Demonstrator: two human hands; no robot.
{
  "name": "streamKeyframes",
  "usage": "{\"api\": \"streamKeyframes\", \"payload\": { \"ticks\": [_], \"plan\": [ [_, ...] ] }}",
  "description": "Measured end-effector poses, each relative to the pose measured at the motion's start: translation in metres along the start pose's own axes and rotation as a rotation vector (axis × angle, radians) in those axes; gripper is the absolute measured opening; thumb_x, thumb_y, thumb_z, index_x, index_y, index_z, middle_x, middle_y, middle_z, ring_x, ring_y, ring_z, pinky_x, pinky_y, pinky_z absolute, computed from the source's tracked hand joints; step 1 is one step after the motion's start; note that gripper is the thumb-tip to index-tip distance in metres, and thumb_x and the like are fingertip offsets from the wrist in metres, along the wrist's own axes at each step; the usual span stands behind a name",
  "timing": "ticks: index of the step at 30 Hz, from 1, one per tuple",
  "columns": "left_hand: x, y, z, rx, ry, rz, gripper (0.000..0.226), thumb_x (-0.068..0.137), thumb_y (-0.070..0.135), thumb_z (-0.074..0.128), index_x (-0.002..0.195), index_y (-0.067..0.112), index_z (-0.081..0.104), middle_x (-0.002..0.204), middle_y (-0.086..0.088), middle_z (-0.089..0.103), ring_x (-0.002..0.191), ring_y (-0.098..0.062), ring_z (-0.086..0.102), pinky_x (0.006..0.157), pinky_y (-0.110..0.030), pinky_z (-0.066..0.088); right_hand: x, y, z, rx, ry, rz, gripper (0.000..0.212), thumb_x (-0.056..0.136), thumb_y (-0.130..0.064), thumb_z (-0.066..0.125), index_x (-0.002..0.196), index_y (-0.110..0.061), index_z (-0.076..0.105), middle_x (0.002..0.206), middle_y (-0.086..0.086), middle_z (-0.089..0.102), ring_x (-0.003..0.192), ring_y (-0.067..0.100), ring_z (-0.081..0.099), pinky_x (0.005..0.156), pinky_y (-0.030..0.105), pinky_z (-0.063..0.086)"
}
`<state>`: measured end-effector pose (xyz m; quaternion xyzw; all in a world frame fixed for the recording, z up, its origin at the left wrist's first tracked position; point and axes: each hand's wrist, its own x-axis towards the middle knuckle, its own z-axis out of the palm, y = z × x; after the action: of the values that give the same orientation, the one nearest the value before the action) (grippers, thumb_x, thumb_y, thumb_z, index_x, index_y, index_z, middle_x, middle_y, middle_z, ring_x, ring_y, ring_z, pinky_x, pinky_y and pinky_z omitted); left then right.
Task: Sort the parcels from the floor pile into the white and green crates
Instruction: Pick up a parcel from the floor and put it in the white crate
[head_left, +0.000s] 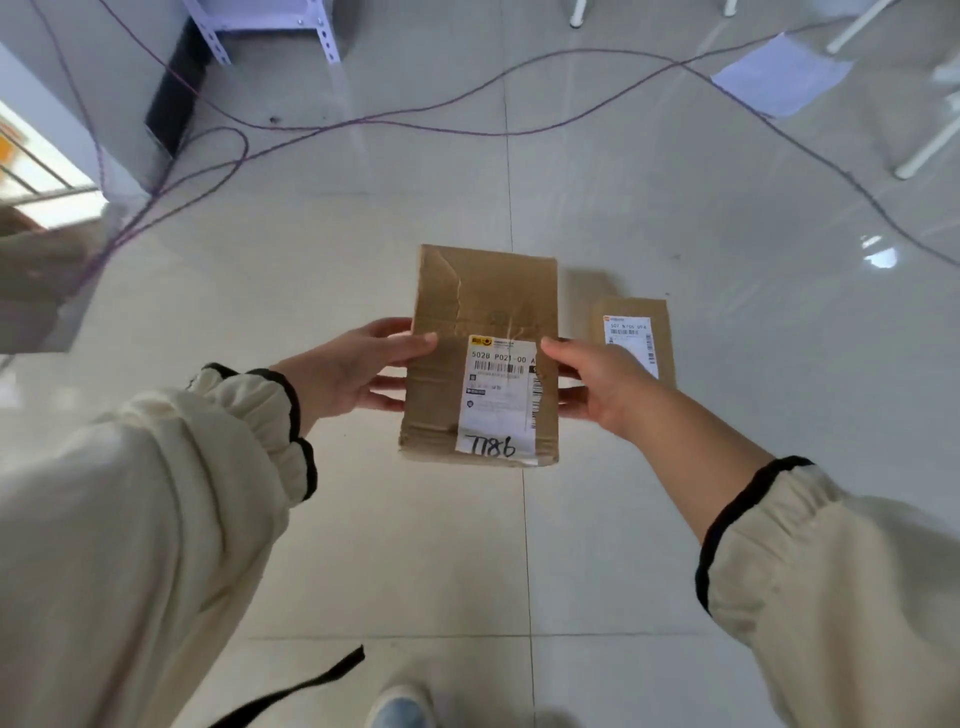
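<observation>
The person holds a brown cardboard parcel (483, 312) in the air above the tiled floor (363, 545), using both hands. The left hand (353, 371) grips its edge at 9 o'clock, with the thumb on top and the fingers (387, 387) curled underneath. The right hand (597, 387) grips the edge at 3 o'clock in the same way. The white label (498, 400) faces up. A second parcel (636, 327) lies flat on the floor at 3 o'clock from the first, partly hidden behind the right hand. Thin cables (363, 124) run over the floor at 12 o'clock.
</observation>
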<state>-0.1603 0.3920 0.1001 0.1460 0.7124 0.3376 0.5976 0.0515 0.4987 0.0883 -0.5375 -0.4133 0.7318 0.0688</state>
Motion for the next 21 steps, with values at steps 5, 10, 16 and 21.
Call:
{"api": "streamKeyframes", "payload": {
  "ticks": [5,10,16,21],
  "plan": [
    [-0.115,0.088,-0.006,-0.016,-0.034,-0.007,0.054,0.083,0.024,0.069,0.131,0.024,0.044,0.123,-0.006,0.058,0.111,-0.03,0.058,0.075,-0.041,0.052,-0.117,-0.09,0.011,-0.035,0.017,-0.003,0.017,0.094,-0.025,0.055,0.102,-0.013,0.066,0.104,0.006,0.067,0.087,0.024,0.065,0.08,0.037,0.055],
    [-0.255,0.196,-0.012,0.043,-0.088,0.013,0.046,0.081,0.021,0.071,0.12,0.026,0.047,0.115,-0.005,0.061,0.104,-0.027,0.059,0.073,-0.04,0.052,-0.27,-0.186,0.019,-0.018,0.052,-0.014,0.025,0.095,-0.024,0.055,0.115,-0.013,0.065,0.114,0.006,0.067,0.093,0.027,0.063,0.08,0.039,0.055],
    [-0.406,0.294,-0.001,0.12,-0.177,0.085,0.051,0.078,0.029,0.072,0.124,0.026,0.051,0.114,-0.003,0.064,0.104,-0.026,0.061,0.079,-0.041,0.052,-0.439,-0.273,0.024,0.042,0.134,-0.034,0.027,0.095,-0.024,0.056,0.116,-0.011,0.063,0.117,0.009,0.065,0.102,0.031,0.062,0.071,0.037,0.056],
    [-0.481,0.342,0.024,0.289,-0.313,0.18,0.05,0.077,0.035,0.072,0.122,0.028,0.052,0.113,0.002,0.064,0.1,-0.021,0.061,0.073,-0.035,0.052,-0.539,-0.286,0.023,0.17,0.279,-0.076,0.027,0.095,-0.023,0.055,0.117,-0.011,0.063,0.116,0.01,0.065,0.106,0.033,0.061,0.078,0.04,0.054]
  ]
}}
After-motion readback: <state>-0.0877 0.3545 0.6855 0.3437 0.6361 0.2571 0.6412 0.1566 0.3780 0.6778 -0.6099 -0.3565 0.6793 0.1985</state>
